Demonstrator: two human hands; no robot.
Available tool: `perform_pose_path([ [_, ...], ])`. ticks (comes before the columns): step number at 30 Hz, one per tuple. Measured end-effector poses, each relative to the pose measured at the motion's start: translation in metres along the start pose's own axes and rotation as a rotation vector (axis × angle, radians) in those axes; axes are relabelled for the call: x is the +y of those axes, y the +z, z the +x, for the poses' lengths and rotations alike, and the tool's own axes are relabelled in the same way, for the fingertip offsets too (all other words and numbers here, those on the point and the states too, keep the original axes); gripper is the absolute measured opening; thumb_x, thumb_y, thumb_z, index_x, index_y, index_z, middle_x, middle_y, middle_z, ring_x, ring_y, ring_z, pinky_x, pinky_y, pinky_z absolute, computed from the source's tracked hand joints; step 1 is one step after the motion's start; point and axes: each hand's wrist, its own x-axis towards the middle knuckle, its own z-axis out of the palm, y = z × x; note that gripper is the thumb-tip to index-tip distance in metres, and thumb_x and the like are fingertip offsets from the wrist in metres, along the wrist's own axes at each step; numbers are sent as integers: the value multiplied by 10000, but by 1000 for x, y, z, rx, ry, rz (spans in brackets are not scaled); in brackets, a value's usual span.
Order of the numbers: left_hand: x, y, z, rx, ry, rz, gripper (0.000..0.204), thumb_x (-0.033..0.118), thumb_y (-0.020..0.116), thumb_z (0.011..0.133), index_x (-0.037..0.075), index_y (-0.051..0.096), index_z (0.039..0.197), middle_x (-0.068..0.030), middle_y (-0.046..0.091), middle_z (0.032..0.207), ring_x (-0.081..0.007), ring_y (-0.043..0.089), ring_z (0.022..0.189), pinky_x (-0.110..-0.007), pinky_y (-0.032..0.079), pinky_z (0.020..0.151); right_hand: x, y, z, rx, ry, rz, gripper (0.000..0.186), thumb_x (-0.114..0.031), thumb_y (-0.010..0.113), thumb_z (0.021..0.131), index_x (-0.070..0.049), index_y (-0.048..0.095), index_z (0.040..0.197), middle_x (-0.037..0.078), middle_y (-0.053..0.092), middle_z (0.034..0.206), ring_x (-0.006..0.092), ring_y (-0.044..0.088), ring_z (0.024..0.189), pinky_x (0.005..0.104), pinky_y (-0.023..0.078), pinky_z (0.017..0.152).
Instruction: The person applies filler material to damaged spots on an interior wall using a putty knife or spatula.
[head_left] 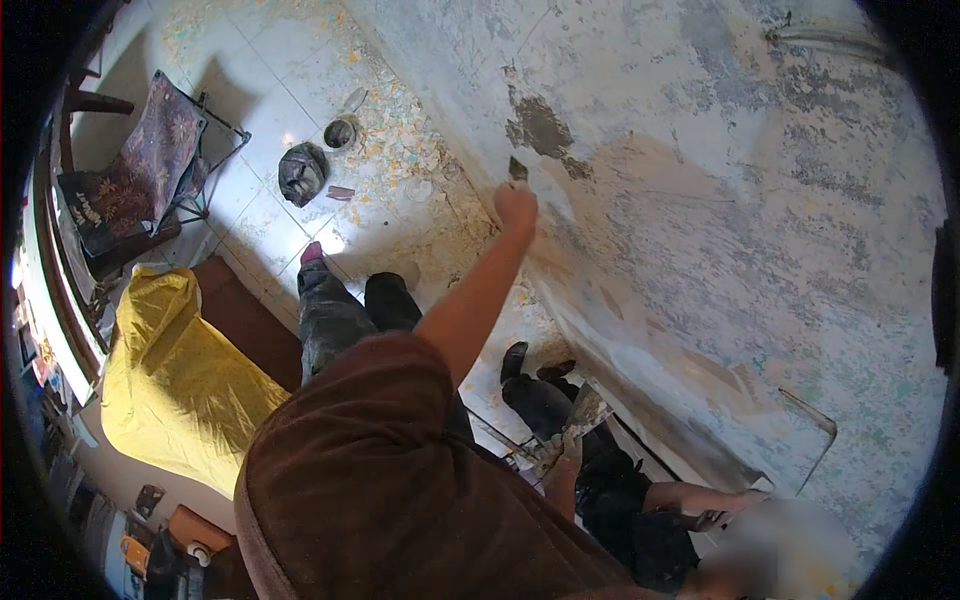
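Observation:
My left arm reaches up to the wall (660,200). Its hand (516,206) is closed round a putty knife (517,169), whose dark blade lies close to the wall surface, just below a bare grey patch (540,124). Near the right side of my brown shirt, my right hand (563,478) is partly hidden and grips a flat, plaster-smeared plate (589,411). The wall around the knife is patchy, with pale filler and scraped grey areas.
Flaked paint debris (415,140) litters the tiled floor along the wall. A can (340,134) and a dark bag (303,174) stand there. At left are a folding chair (150,165) and a yellow cover (185,370). A co-worker (640,535) sits low at the right.

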Motion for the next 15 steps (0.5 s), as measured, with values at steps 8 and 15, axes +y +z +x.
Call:
perform_pose_path([
  [8, 24, 48, 55, 6, 401, 569, 215, 118, 576, 763, -88, 613, 813, -273, 624, 796, -424, 618, 797, -456, 491, 686, 14, -47, 16, 19, -82, 49, 158, -168, 502, 920, -95, 412, 1027, 18, 423, 628, 147, 389, 431, 306, 330, 361],
  [15, -21, 22, -63, -319, 359, 234, 200, 170, 570, 784, -24, 610, 755, -157, 596, 702, -284, 555, 630, -400, 441, 596, -11, -17, 14, -76, -72, 15, 235, -228, 520, 931, -81, 409, 1077, 23, 437, 647, 141, 441, 487, 290, 372, 402],
])
